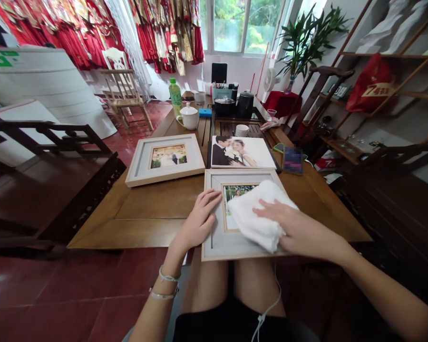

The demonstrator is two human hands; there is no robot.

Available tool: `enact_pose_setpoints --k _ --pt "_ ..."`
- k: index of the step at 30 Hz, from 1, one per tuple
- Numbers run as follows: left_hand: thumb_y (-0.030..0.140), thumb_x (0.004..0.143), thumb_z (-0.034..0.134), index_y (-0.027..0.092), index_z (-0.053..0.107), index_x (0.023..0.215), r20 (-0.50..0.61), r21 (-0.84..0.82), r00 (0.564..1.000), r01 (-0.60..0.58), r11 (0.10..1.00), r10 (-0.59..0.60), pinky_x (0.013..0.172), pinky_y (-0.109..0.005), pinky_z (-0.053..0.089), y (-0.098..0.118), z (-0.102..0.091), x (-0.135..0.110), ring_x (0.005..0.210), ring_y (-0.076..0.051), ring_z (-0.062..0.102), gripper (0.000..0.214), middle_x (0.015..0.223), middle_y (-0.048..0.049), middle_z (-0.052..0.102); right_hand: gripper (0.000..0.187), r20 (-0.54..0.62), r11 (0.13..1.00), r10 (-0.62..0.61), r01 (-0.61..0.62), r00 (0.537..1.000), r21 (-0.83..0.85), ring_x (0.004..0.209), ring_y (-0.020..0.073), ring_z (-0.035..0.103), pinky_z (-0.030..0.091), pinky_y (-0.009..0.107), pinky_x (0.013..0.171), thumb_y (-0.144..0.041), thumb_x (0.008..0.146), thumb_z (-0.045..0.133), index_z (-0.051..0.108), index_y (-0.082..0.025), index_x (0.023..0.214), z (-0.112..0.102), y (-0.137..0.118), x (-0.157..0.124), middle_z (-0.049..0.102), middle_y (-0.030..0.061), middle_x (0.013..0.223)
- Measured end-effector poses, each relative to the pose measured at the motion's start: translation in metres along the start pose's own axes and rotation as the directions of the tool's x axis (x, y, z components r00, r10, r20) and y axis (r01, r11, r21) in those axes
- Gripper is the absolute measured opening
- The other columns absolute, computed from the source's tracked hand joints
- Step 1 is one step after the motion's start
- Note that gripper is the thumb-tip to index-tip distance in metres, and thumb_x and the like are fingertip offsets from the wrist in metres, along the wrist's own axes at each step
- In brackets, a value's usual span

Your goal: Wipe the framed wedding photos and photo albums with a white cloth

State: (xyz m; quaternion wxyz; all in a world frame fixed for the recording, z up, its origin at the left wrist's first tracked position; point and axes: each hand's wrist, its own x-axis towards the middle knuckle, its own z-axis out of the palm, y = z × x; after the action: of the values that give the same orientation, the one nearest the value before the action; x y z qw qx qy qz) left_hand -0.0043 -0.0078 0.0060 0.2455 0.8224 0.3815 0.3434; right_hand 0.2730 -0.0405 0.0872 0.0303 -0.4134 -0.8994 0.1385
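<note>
A light wooden picture frame [217, 240] lies at the near edge of the table, with a small photo [231, 192] in its middle. My right hand [283, 221] presses a folded white cloth [253, 204] onto the frame's face, covering much of the photo. Its fingers rest over the cloth and partly sink into it. On the frame's left side lies my left hand [201, 216], fingers stretched out across the border. A second framed photo [169, 156] is flat on the table to the left. Just behind the near frame is a large wedding photo print [242, 152].
The wooden table [150, 204] carries a phone [293, 159] at right. Farther back stand a white lidded cup [189, 117], a green bottle [176, 97], a small white cup [241, 130] and a black kettle [245, 104]. A white cable [276, 301] hangs across my lap.
</note>
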Motion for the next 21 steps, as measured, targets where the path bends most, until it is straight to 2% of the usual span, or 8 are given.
enact_pose_setpoints --k 3,6,10,12,15,17,21 --pt "0.015 0.092 0.036 0.024 0.045 0.139 -0.009 -0.007 1.000 0.010 1.000 -0.010 0.116 -0.055 0.022 0.000 0.001 0.000 0.140 -0.027 0.026 0.049 0.145 -0.0087 0.042 0.068 0.079 0.989 -0.117 0.109 0.990 0.102 0.130 0.0282 0.046 0.034 0.046 0.111 -0.005 0.061 0.048 0.057 -0.017 0.127 -0.005 -0.035 -0.016 0.056 0.0112 0.135" --pt "0.018 0.095 0.034 0.023 0.047 0.138 -0.015 -0.014 1.000 0.025 1.000 -0.025 0.117 -0.053 0.022 0.000 0.001 0.000 0.140 -0.025 0.025 0.045 0.145 -0.0085 0.043 0.068 0.045 0.984 -0.135 0.128 0.990 0.125 0.133 0.0280 0.042 0.030 0.048 0.113 -0.005 0.059 0.049 0.057 -0.013 0.127 -0.001 -0.049 -0.010 0.057 0.0122 0.134" --pt "0.021 0.097 0.031 0.022 0.048 0.137 -0.027 -0.023 0.999 0.020 1.000 -0.021 0.118 -0.052 0.022 -0.001 0.002 0.000 0.140 -0.023 0.026 0.043 0.145 -0.0087 0.044 0.064 -0.027 0.994 -0.074 0.076 0.997 0.073 0.137 0.0326 0.034 0.026 0.056 0.113 -0.007 0.064 0.051 0.055 -0.010 0.128 0.011 -0.041 0.016 0.055 0.0148 0.136" --pt "0.021 0.098 0.031 0.022 0.048 0.137 -0.027 -0.024 0.999 0.020 1.000 -0.021 0.118 -0.051 0.023 -0.002 0.002 0.000 0.140 -0.023 0.026 0.043 0.144 -0.0089 0.045 0.065 -0.030 0.993 -0.089 0.091 0.996 0.078 0.139 0.0337 0.030 0.023 0.060 0.112 -0.007 0.065 0.051 0.054 -0.011 0.130 0.013 -0.034 0.024 0.051 0.0141 0.140" --pt "0.021 0.097 0.031 0.021 0.048 0.137 -0.021 -0.031 1.000 0.022 0.999 -0.023 0.118 -0.052 0.022 -0.002 0.002 0.000 0.140 -0.023 0.026 0.043 0.144 -0.0091 0.045 0.075 0.043 0.967 -0.210 0.201 0.977 0.159 0.142 0.0298 0.024 0.019 0.058 0.114 -0.003 0.063 0.049 0.048 -0.014 0.137 0.008 -0.026 0.024 0.045 0.0118 0.146" --pt "0.020 0.097 0.031 0.020 0.049 0.137 -0.021 -0.039 0.999 0.025 0.999 -0.026 0.118 -0.052 0.021 -0.002 0.002 0.000 0.140 -0.023 0.026 0.044 0.144 -0.0092 0.045 0.079 0.100 0.936 -0.280 0.248 0.955 0.248 0.142 0.0262 0.025 0.019 0.054 0.115 -0.001 0.062 0.048 0.044 -0.014 0.140 0.000 -0.023 0.019 0.046 0.0121 0.145" --pt "0.020 0.097 0.030 0.021 0.049 0.136 -0.030 -0.045 0.999 0.034 0.998 -0.036 0.118 -0.052 0.022 0.002 0.001 0.000 0.139 -0.023 0.027 0.044 0.144 -0.0089 0.046 0.072 0.152 0.845 -0.408 0.310 0.900 0.436 0.141 0.0231 0.028 0.018 0.049 0.116 -0.002 0.065 0.048 0.049 -0.017 0.135 -0.015 -0.023 0.014 0.054 0.0100 0.138"
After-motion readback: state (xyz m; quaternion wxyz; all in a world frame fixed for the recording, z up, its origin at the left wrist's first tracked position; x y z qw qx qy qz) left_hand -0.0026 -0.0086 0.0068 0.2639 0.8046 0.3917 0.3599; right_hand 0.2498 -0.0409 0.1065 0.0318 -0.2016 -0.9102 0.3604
